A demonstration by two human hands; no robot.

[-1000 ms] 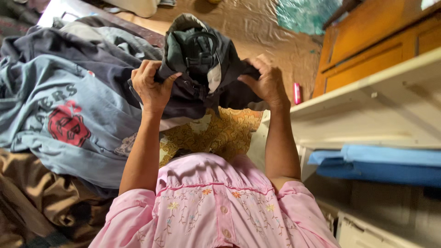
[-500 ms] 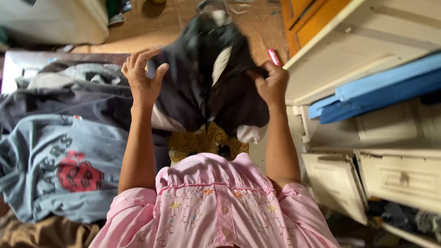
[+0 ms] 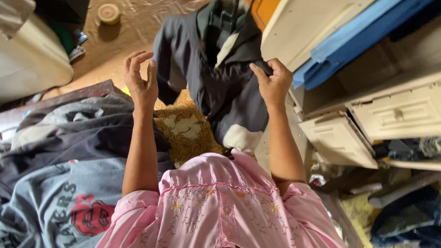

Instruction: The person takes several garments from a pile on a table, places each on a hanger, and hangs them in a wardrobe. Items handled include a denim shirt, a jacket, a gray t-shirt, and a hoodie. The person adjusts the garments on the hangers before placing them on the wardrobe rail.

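A dark grey jacket [image 3: 216, 78] with a pale lining and white cuff hangs in front of me, unfolded. My right hand [image 3: 274, 83] pinches its right edge near the shoulder and holds it up. My left hand [image 3: 140, 79] is raised just left of the jacket's sleeve, with its fingers apart and nothing in them. Below the hands shows my pink embroidered blouse [image 3: 216, 202].
A heap of clothes lies at the left: a grey-blue T-shirt with a red print [image 3: 59, 206] under a dark top [image 3: 78, 135]. A yellow patterned cloth [image 3: 186, 131] lies under the jacket. A white cabinet with drawers [image 3: 395, 115] and folded blue cloth [image 3: 353, 39] stands at the right.
The bunched jacket has dropped open and now hangs at full length. My left hand has let go of it and opened. The view has swung towards the cabinet.
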